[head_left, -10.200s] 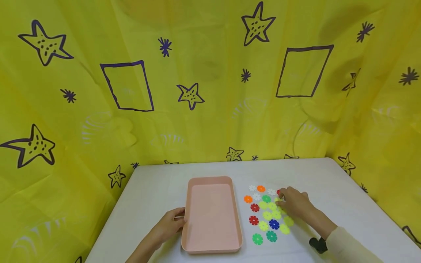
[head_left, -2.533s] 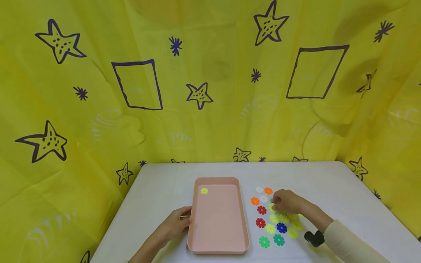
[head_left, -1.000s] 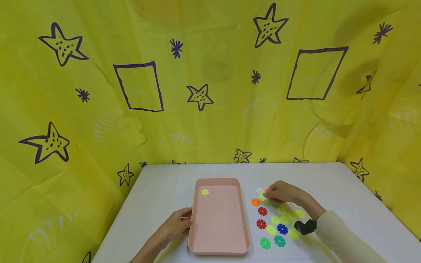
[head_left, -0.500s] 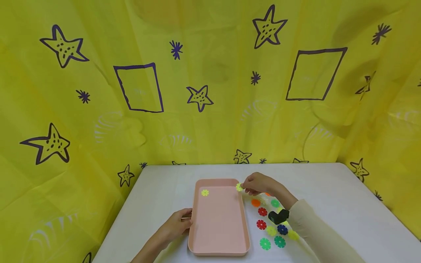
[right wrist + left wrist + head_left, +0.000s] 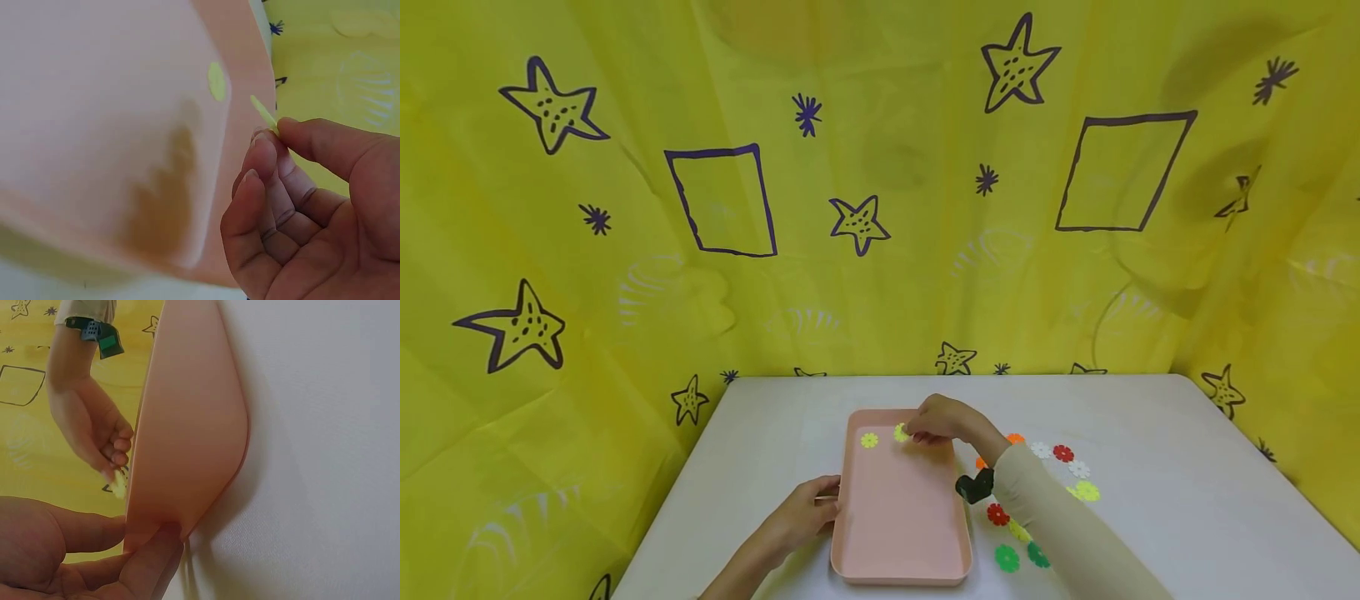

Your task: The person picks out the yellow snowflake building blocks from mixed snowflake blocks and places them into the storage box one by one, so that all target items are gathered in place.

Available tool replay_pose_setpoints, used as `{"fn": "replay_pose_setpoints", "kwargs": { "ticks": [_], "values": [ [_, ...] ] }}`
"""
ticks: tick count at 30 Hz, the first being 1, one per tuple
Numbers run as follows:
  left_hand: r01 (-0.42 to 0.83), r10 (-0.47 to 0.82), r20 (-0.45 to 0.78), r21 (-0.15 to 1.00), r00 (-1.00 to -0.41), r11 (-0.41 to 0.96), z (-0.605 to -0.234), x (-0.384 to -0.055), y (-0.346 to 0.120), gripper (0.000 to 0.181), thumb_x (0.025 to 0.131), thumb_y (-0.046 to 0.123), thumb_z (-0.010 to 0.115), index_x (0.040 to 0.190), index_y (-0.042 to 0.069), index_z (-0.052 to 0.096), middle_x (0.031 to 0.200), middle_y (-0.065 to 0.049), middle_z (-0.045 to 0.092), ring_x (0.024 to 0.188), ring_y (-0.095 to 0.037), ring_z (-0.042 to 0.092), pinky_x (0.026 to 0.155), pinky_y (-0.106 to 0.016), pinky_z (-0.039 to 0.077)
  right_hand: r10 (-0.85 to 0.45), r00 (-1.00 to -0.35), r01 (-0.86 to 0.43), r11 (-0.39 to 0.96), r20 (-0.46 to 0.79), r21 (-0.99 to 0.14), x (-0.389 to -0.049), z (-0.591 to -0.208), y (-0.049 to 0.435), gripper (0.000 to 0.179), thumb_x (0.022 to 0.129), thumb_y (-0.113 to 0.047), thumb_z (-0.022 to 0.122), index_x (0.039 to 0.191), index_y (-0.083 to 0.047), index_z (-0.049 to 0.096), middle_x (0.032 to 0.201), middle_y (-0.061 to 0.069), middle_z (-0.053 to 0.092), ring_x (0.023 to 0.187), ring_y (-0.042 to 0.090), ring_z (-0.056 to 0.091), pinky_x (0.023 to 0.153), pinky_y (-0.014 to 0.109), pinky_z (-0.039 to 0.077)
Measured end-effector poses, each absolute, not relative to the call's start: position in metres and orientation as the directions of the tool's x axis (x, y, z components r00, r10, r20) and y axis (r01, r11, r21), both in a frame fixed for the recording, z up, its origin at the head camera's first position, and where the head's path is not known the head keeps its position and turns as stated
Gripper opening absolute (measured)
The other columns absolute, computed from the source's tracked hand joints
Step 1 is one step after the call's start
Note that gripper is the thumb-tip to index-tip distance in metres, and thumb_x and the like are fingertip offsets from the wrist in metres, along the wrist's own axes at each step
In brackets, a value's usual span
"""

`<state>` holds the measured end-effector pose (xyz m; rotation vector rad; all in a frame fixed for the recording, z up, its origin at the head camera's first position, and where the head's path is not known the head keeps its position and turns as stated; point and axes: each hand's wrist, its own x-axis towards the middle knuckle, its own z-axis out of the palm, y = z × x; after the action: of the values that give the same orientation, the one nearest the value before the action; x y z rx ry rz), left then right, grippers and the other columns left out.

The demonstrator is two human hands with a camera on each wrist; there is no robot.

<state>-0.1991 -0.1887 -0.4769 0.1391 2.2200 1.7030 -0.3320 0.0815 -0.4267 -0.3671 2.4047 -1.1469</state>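
A pink rectangular tray lies on the white table. My left hand grips its left wall, with thumb at the rim and fingers low on the outer side in the left wrist view. Over the tray's far end, my right hand pinches a yellow notched plastic disc between thumb and fingertips, above the tray floor. A similar yellow disc lies flat inside, near the far left corner.
Right of the tray lie several loose notched discs, among them a red disc, a white disc and a green disc. The right sleeve hides some. A yellow patterned curtain stands behind the table.
My right hand has picked a yellow disc from the loose ones and carried it left, over the tray's far end. The first yellow disc was laid in the tray earlier. My left hand stays put.
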Motion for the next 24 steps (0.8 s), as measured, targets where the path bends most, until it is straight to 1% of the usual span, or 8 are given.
{"fn": "replay_pose_setpoints", "kwargs": {
  "ticks": [4,9,12,16,19,24],
  "values": [
    [-0.123,0.272,-0.204,0.95,-0.94,0.287,-0.477,-0.199,-0.188,0.055,0.102,0.0,0.055,0.15,-0.02,0.038,0.141,-0.033,0.056,0.125,-0.038,0.064,0.098,-0.047,0.062,-0.405,-0.859,-0.025,0.645,-0.314,-0.764,-0.331,-0.43,0.069,0.027,0.098,-0.018,0.071,0.075,-0.003,0.071,0.065,-0.002,0.063,0.058,0.008,0.055,0.055,0.016,0.049],
    [-0.118,0.27,-0.2,0.949,-0.942,0.291,-0.477,-0.2,-0.187,0.055,0.102,0.0,0.055,0.15,-0.021,0.037,0.141,-0.034,0.056,0.125,-0.04,0.064,0.099,-0.049,0.061,-0.381,-0.856,0.02,0.65,-0.349,-0.76,-0.331,-0.436,0.057,0.027,0.097,-0.017,0.073,0.075,-0.004,0.071,0.065,-0.001,0.063,0.058,0.008,0.057,0.057,0.017,0.051],
    [-0.122,0.27,-0.203,0.95,-0.941,0.288,-0.477,-0.2,-0.186,0.055,0.102,-0.001,0.054,0.15,-0.021,0.037,0.142,-0.035,0.055,0.126,-0.041,0.063,0.1,-0.05,0.061,-0.369,-0.854,0.051,0.642,-0.367,-0.765,-0.332,-0.44,0.051,0.026,0.097,-0.016,0.073,0.074,-0.004,0.071,0.064,-0.001,0.063,0.056,0.007,0.059,0.057,0.017,0.054],
    [-0.124,0.271,-0.203,0.951,-0.941,0.282,-0.476,-0.2,-0.186,0.055,0.102,-0.002,0.054,0.15,-0.021,0.037,0.142,-0.035,0.054,0.126,-0.041,0.063,0.1,-0.051,0.061,-0.359,-0.849,0.064,0.659,-0.388,-0.749,-0.334,-0.445,0.043,0.027,0.098,-0.017,0.074,0.075,-0.003,0.074,0.063,-0.002,0.064,0.054,0.006,0.061,0.059,0.018,0.058],
    [-0.121,0.275,-0.199,0.953,-0.941,0.277,-0.476,-0.2,-0.186,0.055,0.102,-0.002,0.054,0.15,-0.022,0.036,0.141,-0.035,0.055,0.125,-0.041,0.063,0.1,-0.052,0.061,-0.343,-0.848,0.057,0.698,-0.403,-0.714,-0.334,-0.448,0.037,0.029,0.098,-0.022,0.075,0.075,-0.004,0.076,0.062,-0.003,0.065,0.053,0.005,0.061,0.057,0.015,0.055],
    [-0.12,0.273,-0.199,0.952,-0.941,0.281,-0.477,-0.2,-0.187,0.055,0.102,-0.001,0.054,0.149,-0.021,0.037,0.141,-0.035,0.055,0.124,-0.041,0.064,0.099,-0.051,0.061,-0.335,-0.846,0.027,0.75,-0.415,-0.661,-0.333,-0.45,0.026,0.03,0.096,-0.023,0.076,0.072,-0.006,0.076,0.06,-0.003,0.064,0.053,0.006,0.06,0.053,0.014,0.048]
  ]
}}
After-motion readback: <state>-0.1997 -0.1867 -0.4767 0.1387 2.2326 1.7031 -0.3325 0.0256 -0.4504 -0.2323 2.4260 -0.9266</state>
